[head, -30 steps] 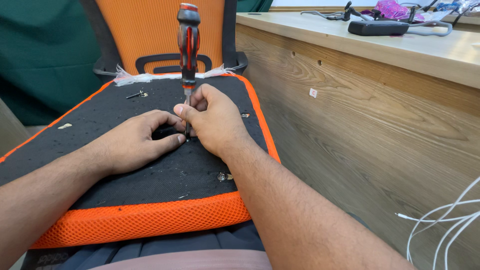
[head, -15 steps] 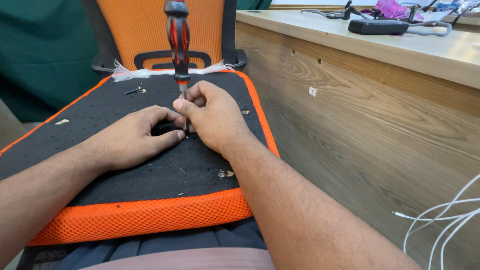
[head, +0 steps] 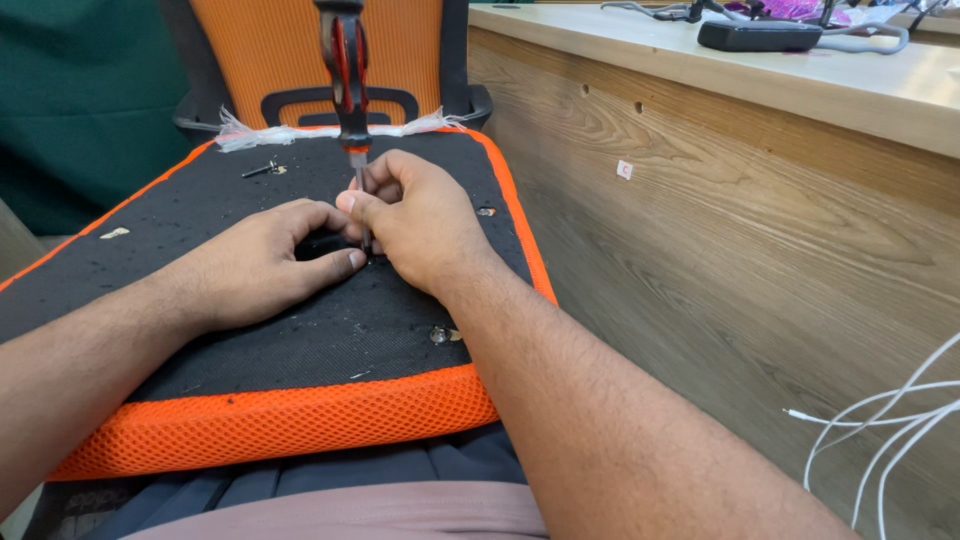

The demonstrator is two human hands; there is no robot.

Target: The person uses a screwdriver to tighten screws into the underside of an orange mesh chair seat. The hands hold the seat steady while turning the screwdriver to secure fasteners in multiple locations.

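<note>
An upturned chair seat (head: 330, 400) with a black underside and orange mesh rim lies across my lap. A screwdriver (head: 344, 70) with a red and black handle stands upright on it, tip down in a hole near the middle. My right hand (head: 420, 225) pinches the metal shaft low down between thumb and fingers. My left hand (head: 255, 265) lies flat on the black fabric just left of the tip, its fingertips touching the spot.
A loose screw (head: 262, 168) lies at the seat's far left, and a metal fitting (head: 440, 334) sits near the front edge. The orange chair back (head: 280, 50) stands behind. A wooden desk side (head: 750, 230) rises at the right, with white cables (head: 890, 430) hanging low.
The view has shifted slightly, so the screwdriver handle now reaches the top edge. Both hands stay at the same spot on the seat.
</note>
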